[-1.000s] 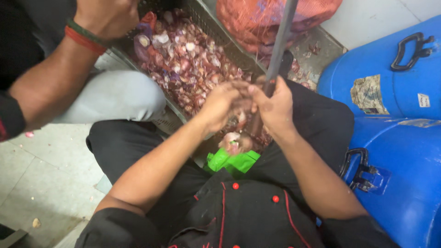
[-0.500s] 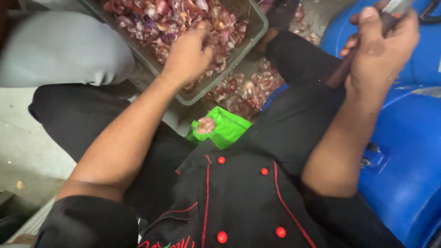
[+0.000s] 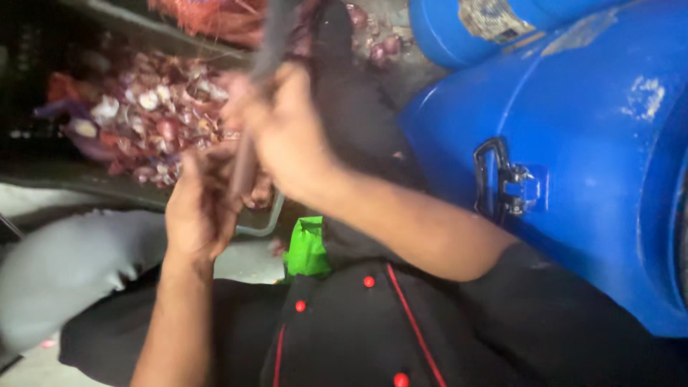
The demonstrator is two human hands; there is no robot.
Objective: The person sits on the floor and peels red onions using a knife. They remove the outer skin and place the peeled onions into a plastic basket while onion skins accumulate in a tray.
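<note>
Two large blue drums (image 3: 573, 165) at right, latched. Dark crate (image 3: 150, 122) at upper left, heaped with red onion skins and trimmings (image 3: 143, 115); several whole onions (image 3: 380, 43) on the floor beyond, unpeeled. Green bag (image 3: 307, 247) at the lap. Right hand (image 3: 287, 136) clenched on a long blurred knife (image 3: 251, 143). Left hand (image 3: 201, 208) cupped beneath the blade; contents not discernible. Peeling judged partway, more remaining.

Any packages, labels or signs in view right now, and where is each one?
Label: worn pale rectangle on the far blue drum, top right, partly cut off.
Mesh sack: orange-red netting, top left behind the crate.
Green plastic bag: bright, crumpled, on the lap below the hands.
</note>
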